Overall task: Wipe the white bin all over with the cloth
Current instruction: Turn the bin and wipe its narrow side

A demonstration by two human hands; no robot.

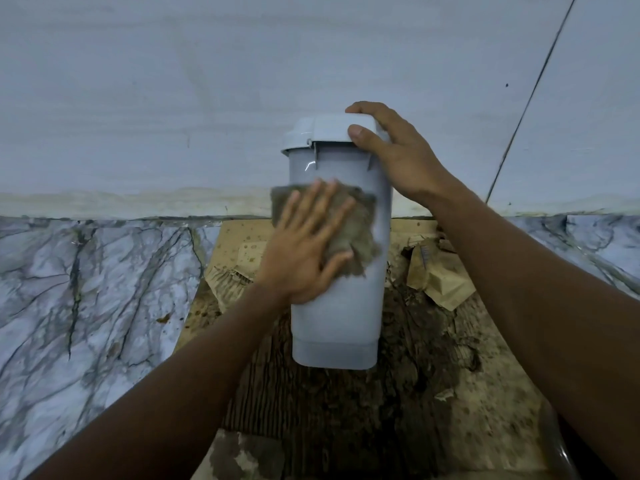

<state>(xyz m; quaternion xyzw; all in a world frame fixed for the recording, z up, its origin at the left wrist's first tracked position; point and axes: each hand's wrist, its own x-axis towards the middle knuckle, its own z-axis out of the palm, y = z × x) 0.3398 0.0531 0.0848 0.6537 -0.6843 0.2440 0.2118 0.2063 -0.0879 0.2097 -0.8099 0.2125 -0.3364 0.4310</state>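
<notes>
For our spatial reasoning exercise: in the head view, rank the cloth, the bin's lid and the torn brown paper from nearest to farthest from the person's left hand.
1. cloth: directly under the left hand.
2. torn brown paper: right of the bin, on the cardboard.
3. bin's lid: at the top, gripped by the right hand.

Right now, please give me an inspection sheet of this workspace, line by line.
Surface: marbled floor, with dirty torn cardboard under the bin.
Job's things: white bin, lid on; grey-brown cloth flat against its side.
Clutter: cardboard scraps, dirt.
Grips: left hand flat, pressing the cloth; right hand grasping the lid end.
Cables: nothing seen.
Surroundings: pale wall behind.
</notes>
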